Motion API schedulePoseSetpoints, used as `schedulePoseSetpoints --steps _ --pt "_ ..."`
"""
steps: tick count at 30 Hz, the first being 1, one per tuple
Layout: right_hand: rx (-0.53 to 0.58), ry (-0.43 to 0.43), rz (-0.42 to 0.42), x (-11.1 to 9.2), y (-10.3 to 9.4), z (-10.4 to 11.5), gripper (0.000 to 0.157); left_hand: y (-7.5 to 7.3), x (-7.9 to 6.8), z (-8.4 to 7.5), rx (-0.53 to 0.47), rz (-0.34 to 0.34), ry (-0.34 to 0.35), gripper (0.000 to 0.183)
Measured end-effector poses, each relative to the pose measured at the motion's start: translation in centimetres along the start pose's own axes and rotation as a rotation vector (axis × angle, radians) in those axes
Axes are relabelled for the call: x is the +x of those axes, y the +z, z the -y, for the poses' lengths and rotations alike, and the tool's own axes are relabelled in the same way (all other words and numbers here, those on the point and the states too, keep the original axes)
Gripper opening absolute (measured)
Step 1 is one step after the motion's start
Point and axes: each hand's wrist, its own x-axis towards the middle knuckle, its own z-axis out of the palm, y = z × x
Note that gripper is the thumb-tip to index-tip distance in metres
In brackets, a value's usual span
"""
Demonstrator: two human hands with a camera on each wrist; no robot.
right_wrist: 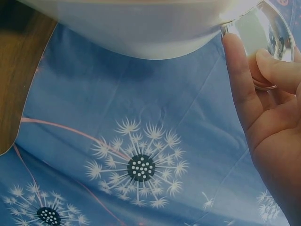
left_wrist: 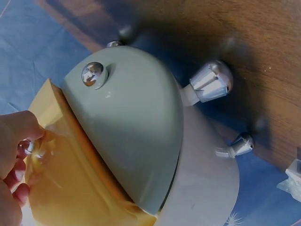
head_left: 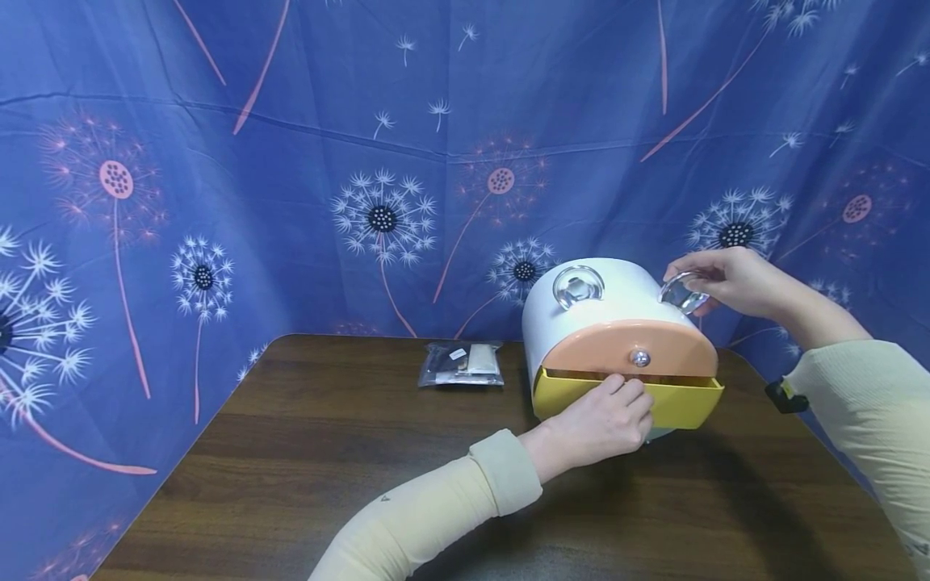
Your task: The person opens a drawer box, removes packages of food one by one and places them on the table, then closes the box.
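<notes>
A rounded white cabinet (head_left: 617, 292) stands at the back right of the table. Its peach front panel (head_left: 581, 353) has a silver knob (head_left: 640, 357), and beneath it a yellow drawer (head_left: 683, 403) is pulled partly out. My left hand (head_left: 603, 420) pinches that drawer's knob (left_wrist: 29, 147). Lower down, the left wrist view shows a pale green front (left_wrist: 131, 117) with its own knob (left_wrist: 92, 74). At the cabinet's top right, my right hand (head_left: 741, 282) grips a shiny silver disc-shaped piece (right_wrist: 282, 33) by its rim. The matching silver piece (head_left: 578, 286) sits at top left.
Left of the cabinet, a clear plastic bag (head_left: 461, 363) with small white items lies on the brown wooden table (head_left: 327, 428). Silver feet (left_wrist: 211, 81) support the cabinet. A blue dandelion-print cloth (head_left: 291, 202) hangs behind and at both sides.
</notes>
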Motion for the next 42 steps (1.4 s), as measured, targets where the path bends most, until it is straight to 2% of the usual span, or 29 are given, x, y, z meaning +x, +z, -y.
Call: schedulePoseSetpoints --steps 10,17,27,38,42 --pt "-0.017 -0.007 -0.002 0.0 0.0 0.0 0.032 -0.7 -0.1 0.0 0.013 0.045 0.034 0.052" --pt "-0.017 -0.003 -0.003 0.0 0.0 0.0 0.032 -1.1 -0.1 -0.1 0.009 0.044 0.039 0.052" --pt "-0.022 -0.013 -0.014 0.0 0.1 -0.1 0.032 -1.1 -0.2 -0.7 -0.012 -0.061 0.019 0.051" --pt "-0.03 -0.01 -0.005 0.0 0.0 -0.3 0.033 -2.1 -0.1 -1.4 -0.023 -0.095 0.009 0.047" --pt "-0.034 -0.01 -0.006 0.0 0.0 -0.4 0.033 -1.7 -0.2 -2.2 -0.037 -0.092 0.009 0.05"
